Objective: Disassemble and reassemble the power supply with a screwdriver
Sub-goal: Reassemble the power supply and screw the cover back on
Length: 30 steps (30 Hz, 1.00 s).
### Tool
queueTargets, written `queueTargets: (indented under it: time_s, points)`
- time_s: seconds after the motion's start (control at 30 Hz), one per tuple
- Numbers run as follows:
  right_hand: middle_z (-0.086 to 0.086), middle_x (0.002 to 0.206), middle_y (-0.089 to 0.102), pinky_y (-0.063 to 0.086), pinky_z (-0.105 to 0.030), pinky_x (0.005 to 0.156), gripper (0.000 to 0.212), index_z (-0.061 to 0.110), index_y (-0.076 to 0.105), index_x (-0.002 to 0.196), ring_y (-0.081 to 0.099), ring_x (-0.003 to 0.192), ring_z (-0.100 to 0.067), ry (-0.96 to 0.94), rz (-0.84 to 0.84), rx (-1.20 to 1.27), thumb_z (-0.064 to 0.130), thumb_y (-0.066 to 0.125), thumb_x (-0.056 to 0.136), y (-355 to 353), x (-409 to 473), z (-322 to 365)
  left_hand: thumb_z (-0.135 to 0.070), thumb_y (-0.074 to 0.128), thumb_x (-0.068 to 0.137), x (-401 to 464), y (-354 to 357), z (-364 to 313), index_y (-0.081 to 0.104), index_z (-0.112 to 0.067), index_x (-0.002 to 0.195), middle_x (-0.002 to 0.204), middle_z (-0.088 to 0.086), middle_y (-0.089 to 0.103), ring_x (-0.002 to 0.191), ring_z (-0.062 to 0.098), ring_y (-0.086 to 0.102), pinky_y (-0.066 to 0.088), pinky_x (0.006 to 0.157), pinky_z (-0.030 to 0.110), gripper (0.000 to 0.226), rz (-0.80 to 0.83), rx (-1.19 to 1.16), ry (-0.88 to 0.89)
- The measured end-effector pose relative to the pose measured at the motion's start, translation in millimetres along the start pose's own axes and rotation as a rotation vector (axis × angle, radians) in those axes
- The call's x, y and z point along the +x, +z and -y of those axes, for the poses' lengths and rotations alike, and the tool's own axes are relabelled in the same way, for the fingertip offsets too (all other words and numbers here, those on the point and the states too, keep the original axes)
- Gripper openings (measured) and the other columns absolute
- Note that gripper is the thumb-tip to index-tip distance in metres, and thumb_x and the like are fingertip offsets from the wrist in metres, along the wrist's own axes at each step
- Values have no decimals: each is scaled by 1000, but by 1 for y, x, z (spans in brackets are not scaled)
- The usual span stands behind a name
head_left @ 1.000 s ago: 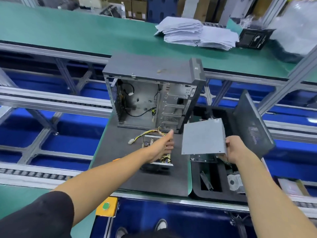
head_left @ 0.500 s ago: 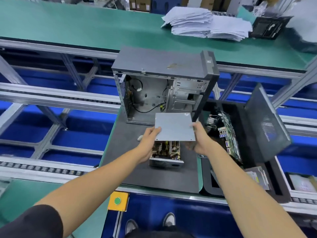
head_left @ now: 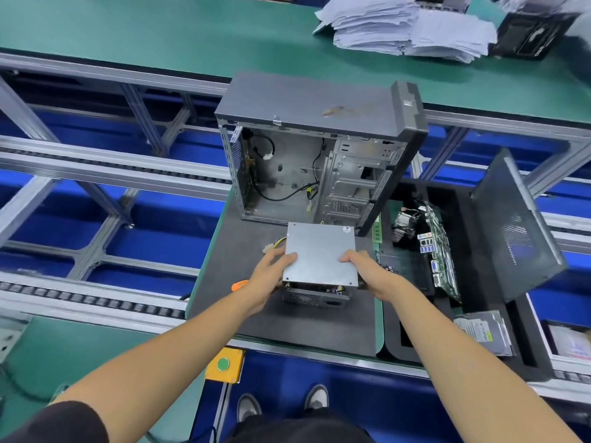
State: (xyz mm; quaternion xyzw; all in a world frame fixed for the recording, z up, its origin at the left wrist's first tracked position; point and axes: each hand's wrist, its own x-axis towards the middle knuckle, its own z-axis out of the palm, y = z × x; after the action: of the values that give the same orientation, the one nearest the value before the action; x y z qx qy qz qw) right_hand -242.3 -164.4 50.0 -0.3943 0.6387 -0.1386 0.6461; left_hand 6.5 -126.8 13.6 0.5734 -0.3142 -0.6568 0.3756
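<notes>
The grey metal cover (head_left: pixel 320 253) of the power supply lies on top of the power supply body (head_left: pixel 315 297), which sits on a dark foam mat (head_left: pixel 287 324). My left hand (head_left: pixel 268 276) grips the cover's left edge with the thumb on top. My right hand (head_left: pixel 367 271) grips its right edge the same way. Yellow and black cables (head_left: pixel 275 245) stick out behind the left side. An orange screwdriver handle (head_left: pixel 240 284) peeks out from under my left wrist; the rest of it is hidden.
An open, gutted computer case (head_left: pixel 319 155) stands just behind the power supply. To the right a black foam tray (head_left: pixel 447 199) holds a motherboard (head_left: pixel 438 247), a leaning side panel (head_left: pixel 515 228) and a drive (head_left: pixel 486 334). Paper stacks (head_left: pixel 409 27) lie on the far green bench.
My right hand carried the cover from the right over the open power supply. My left hand joined it. Both hands have lowered the cover onto the body.
</notes>
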Motion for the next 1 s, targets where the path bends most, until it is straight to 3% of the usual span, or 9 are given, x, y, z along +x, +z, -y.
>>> queueTargets:
  time_s: [0.1, 0.33, 0.5, 0.63, 0.73, 0.9, 1.0]
  points:
    - [-5, 125, 48, 37, -52, 108, 84, 22, 40, 129, 48, 107, -26, 0, 19, 5, 66, 68, 63, -3, 0, -6, -46, 72, 86, 0, 0, -2, 61, -30, 128, 113, -3, 75, 90, 10, 72, 50, 66, 21, 46, 23, 6, -12]
    - [-13, 136, 51, 32, -59, 115, 83, 18, 42, 124, 50, 119, -33, -4, -18, 37, 61, 68, 58, 4, 2, -7, -49, 74, 83, 7, -3, 1, 57, -34, 132, 116, -5, 75, 108, 17, 71, 53, 92, 36, 54, 49, 17, -33]
    - [-12, 137, 52, 30, -59, 116, 80, 18, 45, 125, 47, 130, -36, -6, -18, 45, 59, 65, 59, 6, 2, -11, -42, 72, 90, 9, -1, 4, 54, -30, 135, 118, -7, 74, 109, 15, 71, 53, 95, 34, 49, 59, 11, -33]
    - [-12, 127, 56, 38, -47, 107, 77, 16, 45, 123, 53, 110, -29, -8, -49, 47, 59, 61, 61, 11, 5, -12, -47, 69, 90, 10, 0, 6, 54, -32, 134, 121, -9, 72, 112, 13, 69, 50, 106, 40, 49, 33, 69, -41]
    - [-10, 124, 55, 39, -44, 95, 80, 17, 44, 122, 52, 104, -26, -5, -67, 49, 61, 61, 57, 15, 6, -13, -45, 66, 93, 11, -1, 7, 57, -32, 131, 117, -12, 73, 109, 10, 69, 50, 106, 41, 41, 31, 106, -42]
    - [-4, 134, 48, 31, -48, 112, 75, 18, 45, 128, 44, 127, -28, 11, -65, 6, 59, 59, 66, 12, 10, -17, -41, 68, 92, 11, -1, 4, 58, -32, 125, 100, -17, 76, 94, 6, 73, 55, 95, 37, 36, 24, 107, -39]
    - [-7, 133, 52, 34, -47, 107, 76, 16, 46, 127, 48, 117, -27, 15, -77, 30, 56, 60, 64, 13, 11, -18, -43, 67, 91, 12, 1, 6, 57, -34, 124, 100, -17, 76, 96, 7, 73, 54, 97, 38, 35, 3, 123, -45]
